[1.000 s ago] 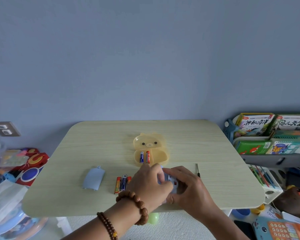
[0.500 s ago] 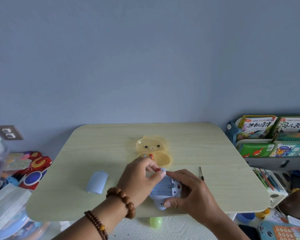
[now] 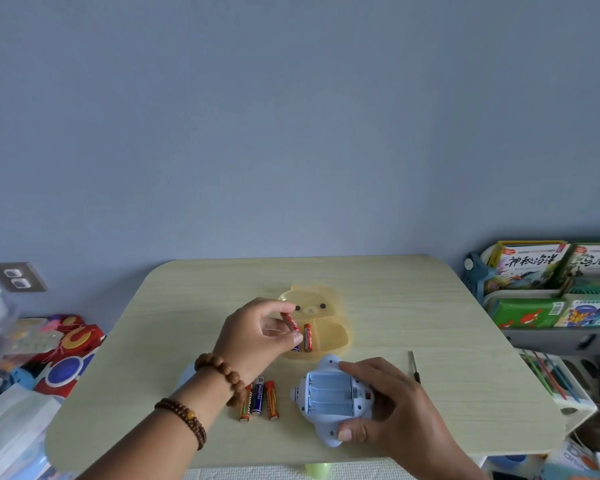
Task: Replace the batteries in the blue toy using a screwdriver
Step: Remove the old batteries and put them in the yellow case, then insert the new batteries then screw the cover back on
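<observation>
now your left hand [image 3: 257, 332] pinches a fresh battery [image 3: 291, 322] over the yellow bear tray [image 3: 333, 327] at centre frame, while your right hand [image 3: 392, 407] grips the blue toy [image 3: 329, 398], lower centre, its empty compartment facing up. three loose batteries [image 3: 258, 400] lie just left of the toy; grabbing one of those, likely spent, by mistake is the risk. reversed polarity is another. the screwdriver [image 3: 415, 367] lies untouched to the right.

Matt wood-grain table [image 3: 395, 306], smooth plastic blue toy [image 3: 326, 403], translucent yellow plastic bear tray [image 3: 329, 303], wooden bead bracelet [image 3: 222, 372]
</observation>
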{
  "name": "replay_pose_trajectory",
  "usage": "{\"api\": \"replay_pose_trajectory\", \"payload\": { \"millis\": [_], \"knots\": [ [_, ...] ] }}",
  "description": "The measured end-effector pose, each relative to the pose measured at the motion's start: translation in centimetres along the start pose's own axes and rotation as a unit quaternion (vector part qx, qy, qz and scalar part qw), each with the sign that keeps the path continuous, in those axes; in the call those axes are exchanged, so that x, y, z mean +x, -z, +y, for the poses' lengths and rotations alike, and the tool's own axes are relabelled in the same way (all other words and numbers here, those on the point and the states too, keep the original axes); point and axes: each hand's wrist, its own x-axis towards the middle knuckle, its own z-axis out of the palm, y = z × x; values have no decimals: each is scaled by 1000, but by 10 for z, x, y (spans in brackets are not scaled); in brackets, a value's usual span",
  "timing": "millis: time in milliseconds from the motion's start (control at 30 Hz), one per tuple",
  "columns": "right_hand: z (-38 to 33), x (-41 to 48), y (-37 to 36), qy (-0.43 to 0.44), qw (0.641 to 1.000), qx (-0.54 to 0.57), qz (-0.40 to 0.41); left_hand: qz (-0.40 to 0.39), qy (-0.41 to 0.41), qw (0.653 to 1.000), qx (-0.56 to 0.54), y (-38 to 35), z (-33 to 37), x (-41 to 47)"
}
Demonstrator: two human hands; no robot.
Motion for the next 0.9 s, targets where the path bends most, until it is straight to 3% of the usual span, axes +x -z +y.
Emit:
{"api": "replay_pose_trajectory", "payload": {
  "millis": [200, 367, 900],
  "knots": [
    [4, 1, -1, 7, 1000, -5, 5, -63, -11, 990, 127, 0, -6, 14],
    [6, 3, -1, 10, 1000, -8, 4, -96, 11, 985, 142, -1, -14, 20],
    [0, 0, 2, 9, 1000, -10, -12, -110, -71, 973, 191, 29, -18, 9]
  ]
}}
